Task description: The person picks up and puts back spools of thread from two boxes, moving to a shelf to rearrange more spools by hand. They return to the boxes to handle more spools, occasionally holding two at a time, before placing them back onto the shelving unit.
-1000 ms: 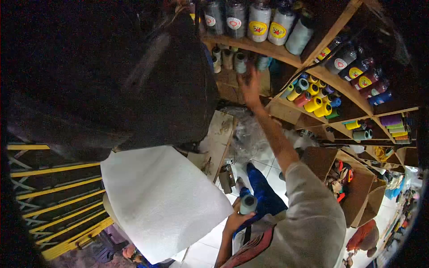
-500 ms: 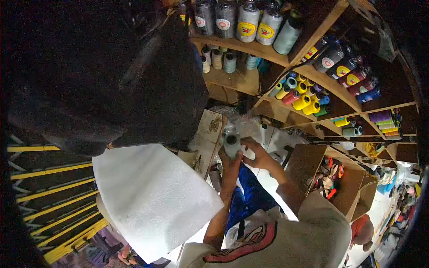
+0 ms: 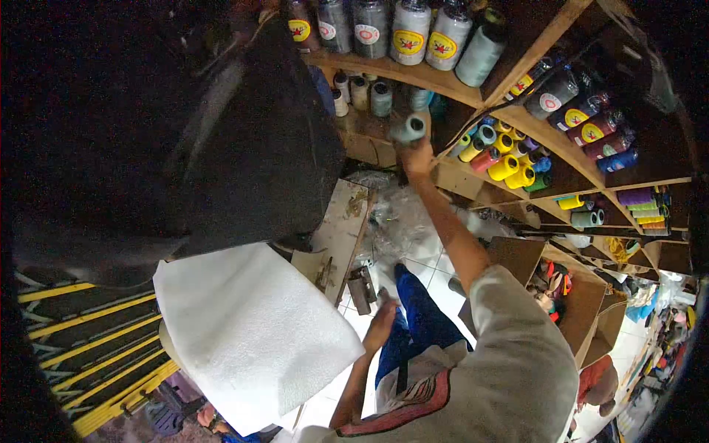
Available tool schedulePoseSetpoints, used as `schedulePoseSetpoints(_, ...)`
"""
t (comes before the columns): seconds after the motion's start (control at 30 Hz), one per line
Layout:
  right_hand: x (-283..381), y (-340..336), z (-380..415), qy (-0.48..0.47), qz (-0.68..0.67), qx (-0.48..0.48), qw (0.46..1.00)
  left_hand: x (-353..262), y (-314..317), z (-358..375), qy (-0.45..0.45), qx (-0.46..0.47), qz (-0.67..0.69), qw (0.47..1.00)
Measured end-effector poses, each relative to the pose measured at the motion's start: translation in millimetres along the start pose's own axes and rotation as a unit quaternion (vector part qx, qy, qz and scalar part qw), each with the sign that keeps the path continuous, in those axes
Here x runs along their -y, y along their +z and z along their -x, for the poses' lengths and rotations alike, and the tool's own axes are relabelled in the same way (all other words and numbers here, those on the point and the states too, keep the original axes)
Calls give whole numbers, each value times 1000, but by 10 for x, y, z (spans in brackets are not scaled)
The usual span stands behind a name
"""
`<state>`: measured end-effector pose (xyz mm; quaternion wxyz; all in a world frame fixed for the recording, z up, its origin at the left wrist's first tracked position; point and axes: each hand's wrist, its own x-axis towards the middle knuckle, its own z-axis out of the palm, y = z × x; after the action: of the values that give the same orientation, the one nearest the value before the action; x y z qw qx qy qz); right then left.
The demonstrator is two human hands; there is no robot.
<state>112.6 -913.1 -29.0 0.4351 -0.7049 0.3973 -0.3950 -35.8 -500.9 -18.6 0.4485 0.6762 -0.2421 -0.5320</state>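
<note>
My right hand (image 3: 418, 156) is raised at the shelf and closed round a grey-green thread cone (image 3: 410, 128), whose dark centre hole faces me. Small thread cones (image 3: 381, 99) stand in the shelf compartment just behind it. My left hand (image 3: 382, 322) hangs low near my blue-clad leg, beside a dark metal piece (image 3: 362, 289); its fingers are blurred, and whether they hold anything cannot be made out.
Large wrapped cones (image 3: 410, 33) line the upper shelf (image 3: 399, 70). Coloured spools (image 3: 506, 167) fill a compartment at right. A cardboard box (image 3: 583, 303) holds scraps. White sheet material (image 3: 258, 332) lies at left, below a large dark object (image 3: 221, 148). Another person (image 3: 598, 384) is at lower right.
My right hand has moved up and away to the shelf with the cone. My left hand has let go of the cone and dropped back toward my body.
</note>
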Motion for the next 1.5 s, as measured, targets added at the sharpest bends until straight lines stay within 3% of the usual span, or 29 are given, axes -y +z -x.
schedulePoseSetpoints(0.07,-387,245,-340,-58,117,-24,991,247,242,354,-78,-54,36,995)
schedulePoseSetpoints(0.13,-528,435,-588,-89,169,-83,978,73,289,670,-250,0,91,964)
schedulePoseSetpoints(0.17,-579,453,-650,-126,170,-72,975,388,382,842,-130,-38,28,990)
schedulePoseSetpoints(0.2,-710,504,-755,-91,198,-61,974,732,480,1000,-8,-76,-35,996)
schedulePoseSetpoints(0.27,-1146,688,-990,-18,253,-38,967,872,470,1154,-164,-8,-1,986)
schedulePoseSetpoints(0.3,-1289,762,-1054,18,280,-25,959,972,511,1256,-199,-11,-13,980)
schedulePoseSetpoints(0.33,-1364,812,-1078,-7,307,-36,951,1072,552,1359,-234,-13,-24,972)
schedulePoseSetpoints(0.4,-1456,889,-1106,-58,358,-59,930,1313,740,1543,-217,-90,-105,966)
schedulePoseSetpoints(0.47,-1562,925,-1100,-108,409,-82,902,1031,697,1598,-249,-145,-27,957)
schedulePoseSetpoints(0.53,-1680,918,-1019,-109,389,-98,909,1127,776,1686,-255,-198,23,946)
schedulePoseSetpoints(0.6,-1776,948,-899,-60,290,-106,949,1401,789,1722,-195,-192,187,943)
schedulePoseSetpoints(0.63,-1687,945,-826,-35,237,-111,964,1503,760,1732,-132,-186,90,969)
schedulePoseSetpoints(0.7,-1308,751,-599,-42,178,-110,977,1718,735,1641,-173,-200,165,950)
schedulePoseSetpoints(0.8,-520,281,-39,-65,92,-86,990,723,466,1531,-231,-153,25,960)
schedulePoseSetpoints(0.83,-360,124,150,-60,60,-70,994,975,494,1552,-154,-188,8,970)
schedulePoseSetpoints(0.93,-351,-296,729,34,-126,4,991,1282,480,1468,-119,-192,86,970)
schedulePoseSetpoints(1.0,21,-680,1243,-70,-112,-2,991,1069,378,1394,-60,-184,77,978)
schedulePoseSetpoints(1.03,353,-961,1639,-153,-28,16,988,894,342,1404,-89,-180,20,979)
schedulePoseSetpoints(1.07,450,-1135,1961,-89,-30,36,995,1147,345,1347,-16,-190,14,981)
schedulePoseSetpoints(1.1,463,-1319,2219,-26,-32,58,998,1032,349,1381,-13,-200,-3,980)
schedulePoseSetpoints(1.13,202,-1458,2462,55,-215,57,973,1003,332,1391,-24,-199,-29,979)
schedulePoseSetpoints(1.17,-46,-1556,2684,135,-390,56,909,984,348,1475,-8,-203,4,979)
schedulePoseSetpoints(1.23,154,-1828,3103,187,-379,75,903,807,332,1615,5,-200,51,978)
schedulePoseSetpoints(1.27,716,-2043,3334,156,-194,91,964,761,340,1682,0,-194,66,979)
schedulePoseSetpoints(1.3,1180,-2194,3514,117,-3,100,988,872,375,1677,87,-204,82,972)
schedulePoseSetpoints(1.4,1493,-2403,3845,118,-56,151,980,279,364,1879,111,-161,67,978)
schedulePoseSetpoints(1.43,1516,-2462,3911,119,-86,158,976,292,389,1799,127,-152,106,974)
schedulePoseSetpoints(1.5,1433,-2494,4009,67,-126,164,976,310,360,1688,173,-144,60,973)
